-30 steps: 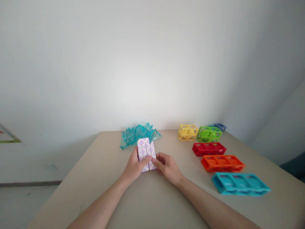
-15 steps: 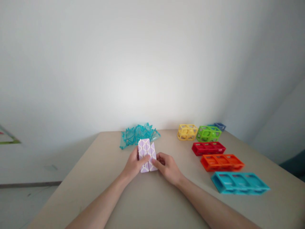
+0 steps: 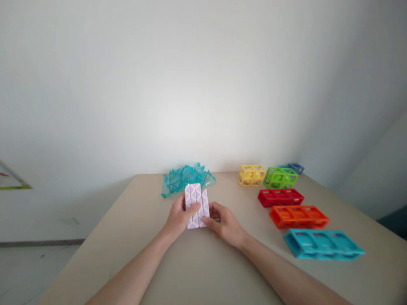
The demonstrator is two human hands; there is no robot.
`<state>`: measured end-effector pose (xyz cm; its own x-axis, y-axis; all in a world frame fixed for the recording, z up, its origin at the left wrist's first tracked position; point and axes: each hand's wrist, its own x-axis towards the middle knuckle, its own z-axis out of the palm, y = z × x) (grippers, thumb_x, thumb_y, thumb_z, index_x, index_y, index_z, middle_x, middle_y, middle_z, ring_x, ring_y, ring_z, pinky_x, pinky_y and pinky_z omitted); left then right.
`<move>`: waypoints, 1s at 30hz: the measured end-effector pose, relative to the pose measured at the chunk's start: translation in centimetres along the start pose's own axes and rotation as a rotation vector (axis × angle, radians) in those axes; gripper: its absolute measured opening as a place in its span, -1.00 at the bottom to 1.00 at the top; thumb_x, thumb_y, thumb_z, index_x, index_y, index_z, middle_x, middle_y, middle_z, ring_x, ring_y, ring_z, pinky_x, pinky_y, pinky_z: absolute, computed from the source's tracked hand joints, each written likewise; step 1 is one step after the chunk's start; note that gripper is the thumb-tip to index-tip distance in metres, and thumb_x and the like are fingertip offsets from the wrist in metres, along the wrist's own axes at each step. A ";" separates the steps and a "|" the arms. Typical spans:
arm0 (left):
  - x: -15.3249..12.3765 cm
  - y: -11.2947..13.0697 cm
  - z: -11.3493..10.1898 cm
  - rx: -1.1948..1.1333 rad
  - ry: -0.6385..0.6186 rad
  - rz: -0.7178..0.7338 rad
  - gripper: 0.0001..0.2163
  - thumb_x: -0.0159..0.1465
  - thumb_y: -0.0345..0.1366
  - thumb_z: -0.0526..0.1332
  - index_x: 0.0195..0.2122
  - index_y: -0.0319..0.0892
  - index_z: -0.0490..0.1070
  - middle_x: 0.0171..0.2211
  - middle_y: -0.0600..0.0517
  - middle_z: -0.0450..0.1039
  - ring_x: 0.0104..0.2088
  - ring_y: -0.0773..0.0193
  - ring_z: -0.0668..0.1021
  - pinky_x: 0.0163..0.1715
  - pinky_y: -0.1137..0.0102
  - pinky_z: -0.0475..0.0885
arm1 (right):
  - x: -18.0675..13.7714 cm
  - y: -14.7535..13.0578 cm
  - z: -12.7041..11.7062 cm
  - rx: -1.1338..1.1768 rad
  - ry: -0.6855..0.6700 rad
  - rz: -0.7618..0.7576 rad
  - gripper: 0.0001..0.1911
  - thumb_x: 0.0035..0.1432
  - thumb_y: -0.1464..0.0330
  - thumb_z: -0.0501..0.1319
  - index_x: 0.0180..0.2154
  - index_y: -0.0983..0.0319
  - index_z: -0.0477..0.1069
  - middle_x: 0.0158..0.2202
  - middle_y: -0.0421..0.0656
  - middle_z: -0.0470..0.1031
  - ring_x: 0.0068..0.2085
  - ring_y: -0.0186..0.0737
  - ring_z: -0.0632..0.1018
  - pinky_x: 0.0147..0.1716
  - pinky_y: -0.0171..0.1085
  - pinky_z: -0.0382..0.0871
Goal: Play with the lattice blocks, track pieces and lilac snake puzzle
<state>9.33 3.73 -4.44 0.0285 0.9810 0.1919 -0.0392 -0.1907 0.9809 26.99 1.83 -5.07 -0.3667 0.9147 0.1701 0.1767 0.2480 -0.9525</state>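
A lilac-and-white snake puzzle (image 3: 194, 195), folded into a flat block of side-by-side strips with triangle faces, is held up over the middle of the table. My left hand (image 3: 179, 216) wraps its left side, thumb lying across the front face. At the lower right corner my right hand (image 3: 225, 223) pinches the rightmost strip between thumb and fingers. That strip's top ends lower than the others, in a slanted tip. The fingers behind the puzzle are mostly hidden.
Behind the puzzle lies a heap of clear teal plastic pieces (image 3: 182, 178) by the wall. Frame-like blocks stand to the right: yellow (image 3: 252, 175), green (image 3: 281, 177), dark blue (image 3: 296, 168), red (image 3: 280, 198), orange (image 3: 299, 216) and turquoise (image 3: 324, 244). The beige table (image 3: 197, 271) ends at the left.
The rightmost strip of the snake puzzle sits closer against the others, its top a little more upright. My right thumb has slid slightly lower. The view has shifted slightly.
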 end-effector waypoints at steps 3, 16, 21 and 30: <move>0.0 0.0 0.0 0.019 0.010 0.014 -0.66 0.06 -0.21 0.34 -0.16 -0.22 0.43 -0.30 0.00 0.54 -0.32 0.19 0.55 -0.32 0.38 0.43 | 0.0 0.0 0.3 0.081 -0.027 0.050 -0.66 0.10 0.14 0.27 -0.22 0.25 0.34 -0.43 -0.23 0.36 -0.45 -0.31 0.39 -0.59 -0.36 0.29; 0.2 -0.4 0.5 -0.122 0.228 -0.213 -0.70 0.00 -0.21 0.36 -0.27 -0.23 0.43 -0.46 0.07 0.47 -0.49 0.30 0.50 -0.49 0.45 0.36 | -0.3 -1.5 0.1 -0.264 0.102 -0.310 -0.88 0.16 0.39 0.21 -0.21 0.24 0.37 -0.30 -0.13 0.40 -0.31 -0.26 0.40 -0.29 -0.25 0.32; -0.1 0.0 0.7 -0.267 0.253 -0.034 -0.63 -0.02 -0.17 0.41 -0.27 -0.23 0.38 -0.43 0.06 0.49 -0.49 0.32 0.51 -0.45 0.44 0.39 | -0.3 -1.4 0.2 -0.019 0.183 -0.366 -0.79 0.15 0.32 0.24 -0.15 0.20 0.37 -0.21 -0.11 0.36 -0.22 -0.22 0.43 -0.26 -0.24 0.35; -1.8 2.0 0.9 -0.090 0.257 0.247 -0.63 -0.02 -0.27 0.42 -0.26 -0.18 0.30 -0.42 0.08 0.49 -0.43 0.29 0.56 -0.38 0.45 0.44 | 0.1 -1.3 1.5 0.541 -0.122 0.306 -0.45 0.08 -0.08 0.18 -0.43 0.35 0.37 -0.53 -0.07 0.48 -0.58 -0.25 0.51 -0.57 -0.27 0.42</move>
<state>10.14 1.59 -2.74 -0.2441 0.8846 0.3973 -0.1011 -0.4306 0.8968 25.33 1.10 -4.16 -0.4794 0.8680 -0.1296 -0.1853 -0.2445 -0.9518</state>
